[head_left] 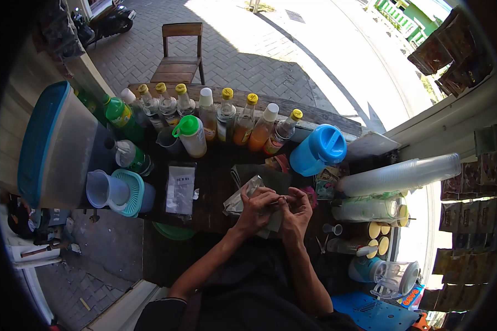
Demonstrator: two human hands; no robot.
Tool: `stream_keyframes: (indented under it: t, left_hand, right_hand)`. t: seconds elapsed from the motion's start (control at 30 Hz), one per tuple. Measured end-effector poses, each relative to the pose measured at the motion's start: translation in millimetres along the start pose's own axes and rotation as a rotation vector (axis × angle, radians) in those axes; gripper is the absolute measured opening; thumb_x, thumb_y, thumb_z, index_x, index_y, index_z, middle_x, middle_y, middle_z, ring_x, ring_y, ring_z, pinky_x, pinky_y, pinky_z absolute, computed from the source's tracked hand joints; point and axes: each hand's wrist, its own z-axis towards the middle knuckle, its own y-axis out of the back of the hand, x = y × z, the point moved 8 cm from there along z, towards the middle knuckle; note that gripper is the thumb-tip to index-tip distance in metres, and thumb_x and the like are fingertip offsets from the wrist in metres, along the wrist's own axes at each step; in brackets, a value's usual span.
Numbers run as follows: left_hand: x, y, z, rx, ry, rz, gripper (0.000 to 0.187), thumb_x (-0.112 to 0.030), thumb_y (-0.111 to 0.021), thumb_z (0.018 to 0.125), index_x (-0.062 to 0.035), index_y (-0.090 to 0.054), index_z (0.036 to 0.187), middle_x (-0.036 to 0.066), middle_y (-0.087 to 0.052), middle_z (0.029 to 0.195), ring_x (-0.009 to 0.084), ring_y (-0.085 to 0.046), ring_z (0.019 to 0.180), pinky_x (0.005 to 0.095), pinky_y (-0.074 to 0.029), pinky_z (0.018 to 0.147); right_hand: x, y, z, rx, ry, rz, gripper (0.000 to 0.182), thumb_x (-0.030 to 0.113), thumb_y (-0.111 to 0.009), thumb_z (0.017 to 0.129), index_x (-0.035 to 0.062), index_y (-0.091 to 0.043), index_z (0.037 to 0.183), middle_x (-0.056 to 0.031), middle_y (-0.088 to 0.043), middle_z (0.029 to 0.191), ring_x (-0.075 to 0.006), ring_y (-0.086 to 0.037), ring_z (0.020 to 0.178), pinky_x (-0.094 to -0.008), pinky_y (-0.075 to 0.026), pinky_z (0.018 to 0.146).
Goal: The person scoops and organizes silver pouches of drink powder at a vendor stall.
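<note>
I'd judge light fingertip pinches best, one hand steadying. My left hand (256, 207) and right hand (296, 214) meet over the bench (212, 193), both pinching a small thing (282, 199) I can't identify. Forearms (209, 263) reach in from seven and five o'clock, fingers curled.

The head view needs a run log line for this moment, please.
left hand, right hand: fingertips together, held item unclear | near left hand: clear plastic | beyond: bottles, blue jug
</note>
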Motion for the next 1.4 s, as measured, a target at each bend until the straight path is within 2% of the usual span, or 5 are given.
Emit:
stream_keyframes:
  t: [0.37, 0.63, 0.93, 1.13, 1.4]
  left_hand:
    - [37.8, 6.6, -16.1, -0.252, 0.271, -0.434, 0.01, -0.004, -0.065, 0.083, -0.0036, -0.069, 0.092, 0.003, -0.061, 0.086, 0.0137, -0.053, 0.085, 0.027, -0.036, 0.081]
    - [27.7, -0.1, -19.6, 0.041, 0.235, -0.47, 0.006, -0.008, -0.065, 0.086, -0.0051, -0.069, 0.089, 0.001, -0.06, 0.084, 0.012, -0.051, 0.085, 0.0298, -0.033, 0.083]
    - [16.1, -7.5, -3.1, 0.248, 0.274, -0.05, 0.007, -0.016, -0.067, 0.079, -0.0103, -0.07, 0.078, 0.002, -0.06, 0.077, 0.0151, -0.052, 0.081, 0.0365, -0.022, 0.088]
    - [39.6, 4.7, -12.1, -0.107, 0.323, -0.264, 0.01, -0.012, -0.065, 0.084, -0.0028, -0.068, 0.082, 0.005, -0.062, 0.08, 0.0142, -0.057, 0.08, 0.0334, -0.035, 0.082]
    - [45.4, 10.3, -17.8, -0.222, 0.367, -0.583, 0.019, -0.013, -0.06, 0.094, 0.0022, -0.065, 0.085, 0.002, -0.061, 0.078, 0.0055, -0.055, 0.073, 0.0208, -0.044, 0.065]
  right_hand:
    - [-39.2, -11.3, -9.7, 0.11, -0.564, 0.761, 0.053, 0.008, -0.054, 0.095, 0.0143, -0.024, 0.138, -0.0119, -0.056, 0.111, -0.0128, -0.056, 0.087, -0.0205, -0.042, 0.06]
    - [-75.0, 1.8, 3.8, 0.432, -1.031, 0.726, 0.038, 0.008, -0.055, 0.094, 0.0064, -0.039, 0.129, -0.0086, -0.06, 0.095, -0.014, -0.057, 0.081, -0.0201, -0.042, 0.057]
    - [32.7, -32.3, 20.4, 0.907, 0.11, -0.76, 0.058, 0.008, -0.06, 0.088, 0.0134, -0.031, 0.138, -0.0103, -0.062, 0.086, -0.0247, -0.063, 0.079, -0.0343, -0.048, 0.068]
    - [62.9, -50.0, -18.0, 0.85, 0.709, -0.911, 0.054, 0.001, -0.061, 0.083, 0.0048, -0.037, 0.131, -0.0164, -0.062, 0.091, -0.0324, -0.064, 0.087, -0.0386, -0.052, 0.071]
    - [22.8, -32.8, -18.0, 0.299, 0.44, -0.623, 0.028, 0.003, -0.069, 0.08, 0.0001, -0.056, 0.104, -0.0139, -0.05, 0.105, -0.0231, -0.063, 0.082, -0.0348, -0.052, 0.069]
